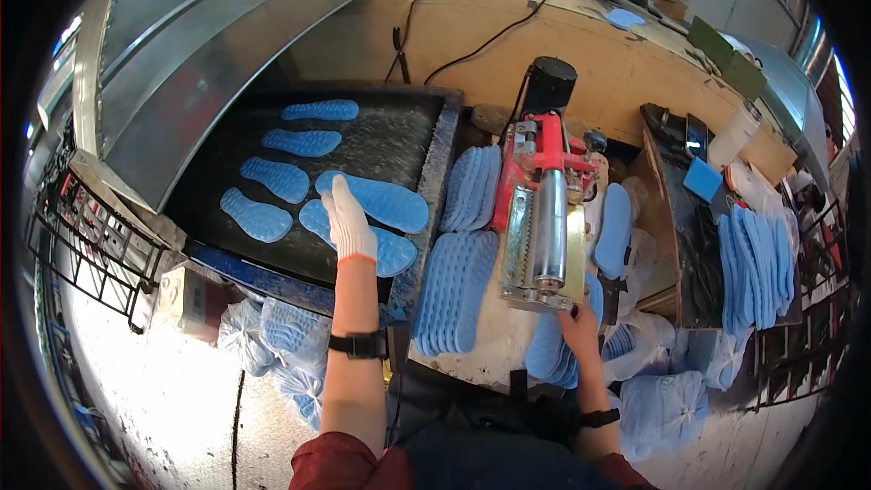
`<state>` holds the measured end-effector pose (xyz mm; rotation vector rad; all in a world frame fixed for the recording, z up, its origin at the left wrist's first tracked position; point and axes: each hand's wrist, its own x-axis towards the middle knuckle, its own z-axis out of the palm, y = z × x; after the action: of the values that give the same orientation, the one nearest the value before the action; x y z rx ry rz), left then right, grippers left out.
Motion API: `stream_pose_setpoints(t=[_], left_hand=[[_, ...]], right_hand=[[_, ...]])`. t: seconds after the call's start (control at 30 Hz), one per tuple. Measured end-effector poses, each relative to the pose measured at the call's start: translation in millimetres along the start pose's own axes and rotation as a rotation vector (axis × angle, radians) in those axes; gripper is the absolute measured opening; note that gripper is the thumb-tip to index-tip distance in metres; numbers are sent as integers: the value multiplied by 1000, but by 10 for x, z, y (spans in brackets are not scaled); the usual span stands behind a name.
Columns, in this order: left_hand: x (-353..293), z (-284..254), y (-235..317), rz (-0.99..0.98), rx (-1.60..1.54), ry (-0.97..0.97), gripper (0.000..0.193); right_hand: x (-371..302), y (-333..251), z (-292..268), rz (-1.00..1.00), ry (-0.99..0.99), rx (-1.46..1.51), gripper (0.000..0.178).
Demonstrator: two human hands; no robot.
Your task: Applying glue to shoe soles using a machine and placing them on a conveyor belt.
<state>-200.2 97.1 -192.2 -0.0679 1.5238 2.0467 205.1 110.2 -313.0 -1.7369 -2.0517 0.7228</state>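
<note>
My left hand, in a white glove with an orange cuff, lies with fingers stretched over two large blue insoles on a black belt. The upper large insole and the lower large insole are partly covered by it. Four smaller ones, such as the blue insole, lie to the left and beyond. My bare right hand has curled fingers at the near end of a red machine with a metal roller. What its fingertips hold is hidden. Close by hangs a bunch of blue insoles.
Between belt and roller stand stacked blue insoles, with another stack behind. A metal hood rises over the belt's far left. At right, a dark shelf carries more insoles. Bagged insoles lie below.
</note>
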Motion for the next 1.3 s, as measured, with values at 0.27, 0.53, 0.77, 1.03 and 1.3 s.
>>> stream_pose_setpoints(t=[0.27,0.53,0.77,1.03,1.3], left_hand=[[-1022,-24,-190,285,105,-500,59],[-1381,70,-260,210,-12,-739,54],[-1756,573,-282,384,77,-960,64],[-1712,826,-375,526,127,-1019,60],[-1600,959,-346,466,128,-970,54]], right_hand=[[55,-224,-535,-116,450,734,28],[280,-526,-696,-489,647,163,46],[220,-579,-948,-612,675,-35,61],[188,-535,-907,-648,667,-17,53],[248,-731,-1117,-739,619,-9,42]])
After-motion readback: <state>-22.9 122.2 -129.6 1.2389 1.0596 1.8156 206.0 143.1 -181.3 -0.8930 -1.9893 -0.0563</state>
